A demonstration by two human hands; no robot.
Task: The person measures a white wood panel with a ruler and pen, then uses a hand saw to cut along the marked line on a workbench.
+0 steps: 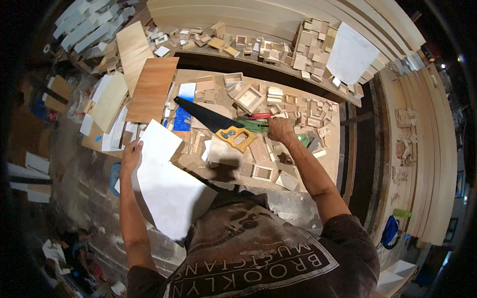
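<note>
My left hand pinches the edge of a large white sheet, which slants down toward my body. At the middle of the worktable, my right hand is closed over a spot beside a long green item and a thin red-handled tool. What its fingers grip is hidden. Left of that hand lies a handsaw with a black blade and a yellow wooden handle. Another green piece shows under my right wrist. Small open wooden boxes are scattered around.
A reddish-brown board and a pale plywood piece lie across the table's left end. Behind, a shelf carries several wood offcuts and a white panel. Long planks are stacked at the right.
</note>
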